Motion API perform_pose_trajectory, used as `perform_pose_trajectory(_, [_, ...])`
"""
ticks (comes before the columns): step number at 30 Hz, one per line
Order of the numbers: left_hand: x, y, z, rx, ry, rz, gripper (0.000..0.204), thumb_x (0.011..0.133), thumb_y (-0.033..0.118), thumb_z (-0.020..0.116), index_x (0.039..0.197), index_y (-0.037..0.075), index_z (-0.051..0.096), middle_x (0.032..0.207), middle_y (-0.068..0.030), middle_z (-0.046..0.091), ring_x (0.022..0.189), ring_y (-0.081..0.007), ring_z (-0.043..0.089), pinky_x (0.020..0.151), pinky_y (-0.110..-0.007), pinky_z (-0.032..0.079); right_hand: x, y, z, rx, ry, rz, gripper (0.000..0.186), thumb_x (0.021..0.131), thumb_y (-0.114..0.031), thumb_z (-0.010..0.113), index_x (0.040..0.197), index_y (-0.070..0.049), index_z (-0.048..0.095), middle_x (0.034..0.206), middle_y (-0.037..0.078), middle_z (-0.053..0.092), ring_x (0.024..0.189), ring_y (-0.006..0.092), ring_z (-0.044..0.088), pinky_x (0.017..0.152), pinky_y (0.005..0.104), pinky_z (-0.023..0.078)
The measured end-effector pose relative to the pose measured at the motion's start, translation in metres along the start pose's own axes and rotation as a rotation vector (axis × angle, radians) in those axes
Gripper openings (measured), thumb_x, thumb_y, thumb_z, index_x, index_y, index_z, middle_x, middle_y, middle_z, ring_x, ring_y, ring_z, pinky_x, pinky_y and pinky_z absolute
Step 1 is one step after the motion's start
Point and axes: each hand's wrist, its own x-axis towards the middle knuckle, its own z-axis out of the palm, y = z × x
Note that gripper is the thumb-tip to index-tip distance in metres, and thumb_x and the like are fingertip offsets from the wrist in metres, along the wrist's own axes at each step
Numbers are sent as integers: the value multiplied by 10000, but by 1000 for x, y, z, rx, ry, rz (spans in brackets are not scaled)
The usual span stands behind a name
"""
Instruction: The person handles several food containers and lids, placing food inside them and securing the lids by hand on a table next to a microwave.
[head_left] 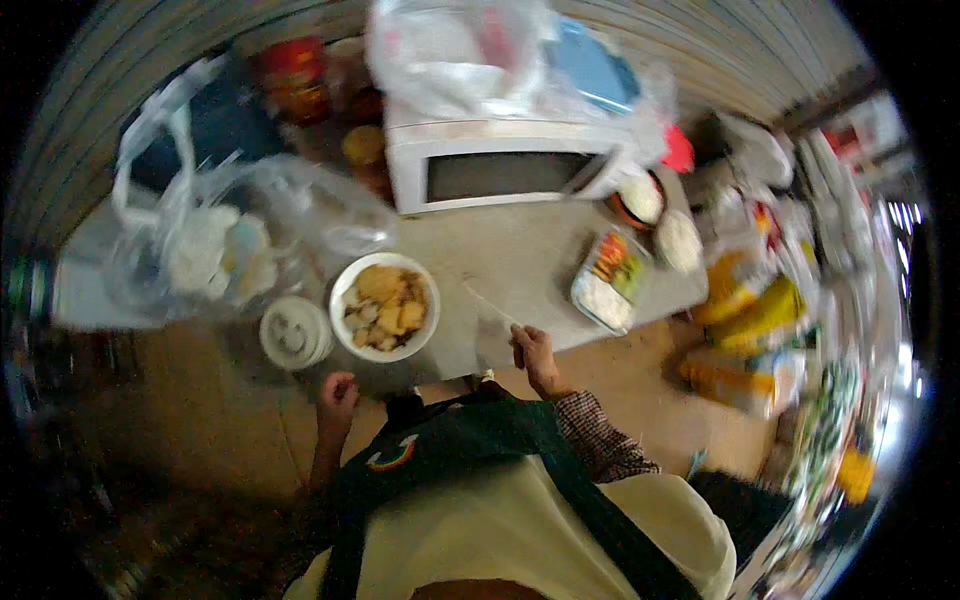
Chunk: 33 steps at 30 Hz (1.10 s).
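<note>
My right hand is closed on pale chopsticks above the table's front edge. My left hand, loosely curled with nothing seen in it, hangs just off that edge. Between and behind them sits a white bowl of food pieces in dark sauce. A round white lid or container lies left of the bowl. To the right is a clear divided food container with rice, greens and orange pieces.
On the table stand a white microwave under plastic bags, clear bags at left, a bowl of rice and a second white heap. Yellow sacks are piled at right, with crowded goods beyond.
</note>
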Motion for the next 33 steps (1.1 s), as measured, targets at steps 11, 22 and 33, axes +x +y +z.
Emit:
perform_pose_trajectory(11, [81, 102, 193, 326, -499, 412, 216, 810, 104, 531, 1008, 19, 516, 767, -75, 561, 671, -130, 533, 604, -259, 432, 11, 22, -201, 244, 665, -133, 350, 853, -329, 450, 1018, -20, 463, 855, 72, 480, 620, 139, 483, 533, 259, 396])
perform_pose_trajectory(22, [151, 162, 402, 425, -125, 397, 348, 793, 104, 532, 1123, 17, 467, 1095, -135, 524, 961, -198, 529, 756, -303, 452, 84, 12, -267, -109, 22, -146, 303, 843, -253, 494, 821, 48, 477, 668, 103, 539, 503, 144, 532, 463, 267, 436])
perform_pose_trajectory(33, [146, 144, 417, 442, 108, 415, 282, 729, 63, 570, 1002, 30, 510, 927, -81, 557, 803, -164, 554, 659, -264, 454, 94, -5, -278, -108, -48, -73, 306, 789, -223, 526, 809, 82, 536, 597, 106, 564, 478, 167, 542, 432, 299, 424])
